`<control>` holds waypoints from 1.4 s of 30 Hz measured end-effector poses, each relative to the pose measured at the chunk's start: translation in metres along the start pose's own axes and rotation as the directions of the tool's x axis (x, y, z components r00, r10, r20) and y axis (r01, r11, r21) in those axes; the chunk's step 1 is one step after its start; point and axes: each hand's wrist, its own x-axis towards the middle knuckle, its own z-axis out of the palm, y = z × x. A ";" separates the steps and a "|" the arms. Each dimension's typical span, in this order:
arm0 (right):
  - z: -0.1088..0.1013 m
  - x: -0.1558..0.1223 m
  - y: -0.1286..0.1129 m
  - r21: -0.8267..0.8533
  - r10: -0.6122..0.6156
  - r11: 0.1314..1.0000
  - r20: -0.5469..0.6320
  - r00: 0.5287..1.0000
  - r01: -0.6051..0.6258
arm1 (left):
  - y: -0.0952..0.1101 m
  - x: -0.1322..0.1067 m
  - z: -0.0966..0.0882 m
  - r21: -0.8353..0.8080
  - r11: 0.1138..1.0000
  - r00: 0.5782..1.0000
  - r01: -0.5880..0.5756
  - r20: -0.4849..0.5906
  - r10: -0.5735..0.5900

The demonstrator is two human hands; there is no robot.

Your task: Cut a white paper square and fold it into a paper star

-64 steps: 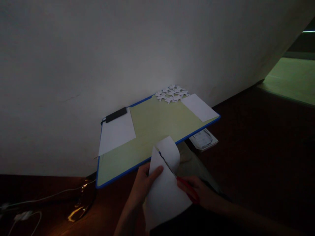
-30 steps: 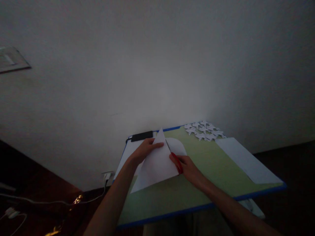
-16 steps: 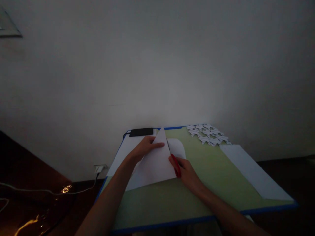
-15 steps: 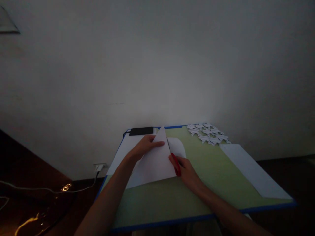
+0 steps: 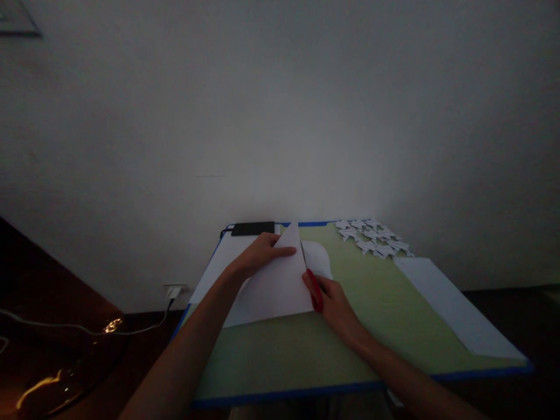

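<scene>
My left hand (image 5: pixel 259 255) pinches the upper left part of a white sheet of paper (image 5: pixel 275 286), holding it up over a green board (image 5: pixel 350 315) with a blue rim. Wrapped round the handles of red scissors (image 5: pixel 314 290), my right hand (image 5: pixel 335 303) has the blades partway up a cut in the sheet. To the right of the cut, a strip of the paper (image 5: pixel 317 259) curls away.
Several small folded white paper shapes (image 5: pixel 375 238) lie at the board's far right corner. A white sheet (image 5: pixel 452 309) lies on the right side, another (image 5: pixel 219 265) on the left. A black phone (image 5: pixel 252 228) rests at the far edge. Cables and a wall socket (image 5: pixel 175 290) are left.
The camera view has swung from a tilted look to a level one. Both hands carried the paper and scissors up over the board, and the cut has run a little farther up the sheet.
</scene>
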 end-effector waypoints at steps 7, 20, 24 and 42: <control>0.000 0.000 0.001 -0.054 -0.030 0.998 -0.035 0.999 0.028 | -0.001 0.000 0.000 0.022 1.000 1.000 -0.009 -0.007 0.009; -0.004 -0.003 -0.009 0.026 -0.020 0.999 0.014 1.000 0.020 | 0.008 -0.004 0.000 -0.070 0.996 0.999 0.048 -0.021 -0.050; -0.005 -0.006 -0.010 0.059 -0.022 0.998 0.031 0.999 0.020 | 0.012 -0.008 0.002 -0.122 0.992 0.999 0.038 -0.011 -0.040; -0.023 -0.006 -0.003 0.193 -0.053 0.981 0.177 0.983 0.019 | 0.017 -0.013 0.000 -0.151 0.989 1.000 -0.002 -0.009 0.001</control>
